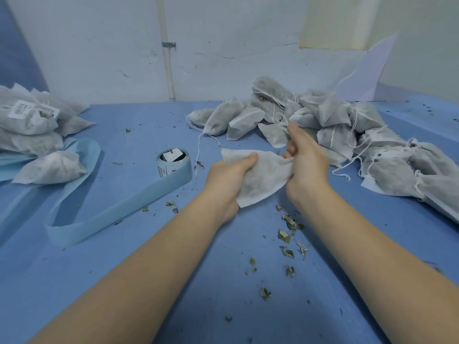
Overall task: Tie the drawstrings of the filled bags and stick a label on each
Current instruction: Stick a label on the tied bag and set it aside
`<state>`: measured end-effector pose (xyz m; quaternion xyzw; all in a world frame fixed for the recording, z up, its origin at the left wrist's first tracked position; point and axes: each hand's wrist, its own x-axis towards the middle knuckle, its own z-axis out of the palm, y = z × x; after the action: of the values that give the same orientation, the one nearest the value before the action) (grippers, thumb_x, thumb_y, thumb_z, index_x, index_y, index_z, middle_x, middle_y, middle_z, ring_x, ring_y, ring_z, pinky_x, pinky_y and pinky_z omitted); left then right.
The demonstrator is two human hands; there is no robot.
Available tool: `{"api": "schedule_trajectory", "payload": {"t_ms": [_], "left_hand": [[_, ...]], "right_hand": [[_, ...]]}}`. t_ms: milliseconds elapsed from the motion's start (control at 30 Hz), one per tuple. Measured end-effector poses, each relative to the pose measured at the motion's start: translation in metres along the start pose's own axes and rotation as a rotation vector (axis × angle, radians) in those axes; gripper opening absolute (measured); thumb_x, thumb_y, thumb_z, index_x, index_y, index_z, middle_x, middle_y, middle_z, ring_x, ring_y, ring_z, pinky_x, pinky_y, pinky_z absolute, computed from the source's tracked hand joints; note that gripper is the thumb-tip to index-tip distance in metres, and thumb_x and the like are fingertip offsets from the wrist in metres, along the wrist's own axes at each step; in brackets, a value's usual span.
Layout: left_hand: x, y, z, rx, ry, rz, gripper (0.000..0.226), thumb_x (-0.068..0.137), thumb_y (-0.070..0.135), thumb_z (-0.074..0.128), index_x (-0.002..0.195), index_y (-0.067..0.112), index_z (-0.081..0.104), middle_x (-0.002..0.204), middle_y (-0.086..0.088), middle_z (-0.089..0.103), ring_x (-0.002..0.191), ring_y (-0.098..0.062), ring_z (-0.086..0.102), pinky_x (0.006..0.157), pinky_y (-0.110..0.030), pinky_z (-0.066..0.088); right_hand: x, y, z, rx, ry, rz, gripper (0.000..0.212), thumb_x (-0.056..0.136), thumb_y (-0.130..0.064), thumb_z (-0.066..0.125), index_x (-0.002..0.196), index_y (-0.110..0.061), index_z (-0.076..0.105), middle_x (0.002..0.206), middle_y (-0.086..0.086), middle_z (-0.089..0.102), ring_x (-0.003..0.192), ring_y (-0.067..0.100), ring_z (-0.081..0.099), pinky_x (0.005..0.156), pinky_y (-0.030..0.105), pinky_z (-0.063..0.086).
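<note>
A white fabric bag (pixel 260 180) filled with dried herbs is held above the middle of the blue table. My left hand (pixel 228 180) grips its lower left side, thumb on top. My right hand (pixel 303 157) pinches the bag's right end, where its mouth is; the drawstring there is hidden by my fingers. A label roll (pixel 173 165) stands to the left of the bag, its pale blue backing strip (pixel 106 212) trailing toward the front left.
A big pile of filled bags with loose strings (pixel 335 125) covers the right and back of the table. Bags with labels (pixel 32 117) are stacked at the far left. Dried leaf bits (pixel 288 234) litter the blue table (pixel 139 269) near my right forearm.
</note>
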<state>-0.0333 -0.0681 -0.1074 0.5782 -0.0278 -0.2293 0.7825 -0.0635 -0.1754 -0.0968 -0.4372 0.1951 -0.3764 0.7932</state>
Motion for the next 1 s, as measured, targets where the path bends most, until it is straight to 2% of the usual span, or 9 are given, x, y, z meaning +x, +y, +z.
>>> {"api": "schedule_trajectory", "payload": {"t_ms": [200,333,400,467,567,633,733,867,1000], "left_hand": [[0.005,0.011,-0.014,-0.085,-0.031,-0.118,0.035,0.088,0.028,0.064,0.115,0.005,0.063,0.11,-0.012,0.069,0.098,-0.024,0.067,0.087,-0.037,0.053],[0.006,0.016,-0.018,-0.213,-0.136,-0.176,0.054,0.091,0.047,0.054,0.122,0.003,0.057,0.11,-0.016,0.069,0.097,-0.027,0.068,0.087,-0.039,0.053],[0.005,0.019,-0.02,-0.218,-0.228,-0.155,0.061,0.085,0.052,0.058,0.118,0.001,0.059,0.11,-0.018,0.069,0.1,-0.028,0.068,0.092,-0.04,0.052],[0.002,0.02,-0.021,-0.134,-0.312,-0.098,0.052,0.084,0.041,0.062,0.113,-0.002,0.063,0.114,-0.018,0.067,0.101,-0.026,0.067,0.093,-0.037,0.052],[0.003,0.019,-0.018,-0.084,-0.238,-0.034,0.028,0.09,0.012,0.059,0.111,-0.006,0.062,0.111,-0.018,0.067,0.091,-0.022,0.067,0.083,-0.03,0.055],[0.003,0.02,-0.016,-0.096,-0.202,0.007,0.021,0.091,0.004,0.056,0.107,-0.009,0.061,0.102,-0.018,0.069,0.085,-0.021,0.068,0.082,-0.029,0.055],[0.001,0.029,-0.017,-0.046,-0.163,0.081,0.011,0.092,-0.003,0.051,0.094,-0.007,0.061,0.087,-0.013,0.069,0.075,-0.018,0.067,0.074,-0.026,0.056],[0.001,0.055,-0.028,-0.047,-0.002,0.152,0.012,0.09,-0.007,0.049,0.092,-0.002,0.061,0.1,-0.018,0.067,0.087,-0.027,0.067,0.077,-0.033,0.055],[0.006,0.08,-0.056,-0.06,0.215,0.223,0.016,0.088,-0.005,0.05,0.079,0.004,0.059,0.076,-0.009,0.065,0.062,-0.018,0.064,0.055,-0.025,0.051]], "right_hand": [[0.001,-0.009,-0.012,-0.531,-0.568,-0.277,0.003,0.08,-0.024,0.074,0.079,-0.022,0.075,0.066,-0.012,0.066,0.064,0.002,0.058,0.065,0.014,0.045],[-0.001,-0.01,-0.015,-0.651,-0.717,-0.302,0.002,0.074,-0.029,0.078,0.075,-0.028,0.077,0.076,-0.01,0.073,0.069,0.0,0.064,0.066,0.01,0.047],[0.0,-0.01,-0.016,-0.679,-0.71,-0.319,0.004,0.073,-0.028,0.08,0.076,-0.027,0.078,0.079,-0.006,0.073,0.07,0.002,0.065,0.067,0.012,0.047],[0.003,-0.009,-0.017,-0.708,-0.689,-0.333,0.005,0.075,-0.026,0.08,0.079,-0.024,0.077,0.085,-0.002,0.073,0.075,0.006,0.066,0.072,0.019,0.052],[0.005,-0.006,-0.016,-0.783,-0.638,-0.371,0.006,0.078,-0.024,0.078,0.082,-0.027,0.076,0.091,-0.004,0.07,0.091,0.012,0.065,0.09,0.041,0.052],[0.004,-0.005,-0.013,-0.83,-0.621,-0.404,0.008,0.079,-0.024,0.077,0.08,-0.032,0.073,0.093,-0.006,0.067,0.098,0.014,0.061,0.094,0.047,0.048],[0.002,-0.003,-0.006,-0.809,-0.622,-0.415,0.006,0.083,-0.026,0.073,0.087,-0.031,0.072,0.101,-0.007,0.065,0.108,0.009,0.055,0.1,0.045,0.044],[-0.003,0.008,0.013,-0.615,-0.486,-0.251,0.024,0.095,-0.034,0.057,0.118,-0.029,0.054,0.115,-0.01,0.06,0.097,-0.001,0.059,0.093,0.028,0.049],[-0.012,0.027,0.035,-0.522,-0.331,-0.084,0.014,0.101,-0.027,0.043,0.108,-0.019,0.052,0.1,-0.006,0.058,0.079,0.009,0.062,0.09,0.035,0.053]]}}
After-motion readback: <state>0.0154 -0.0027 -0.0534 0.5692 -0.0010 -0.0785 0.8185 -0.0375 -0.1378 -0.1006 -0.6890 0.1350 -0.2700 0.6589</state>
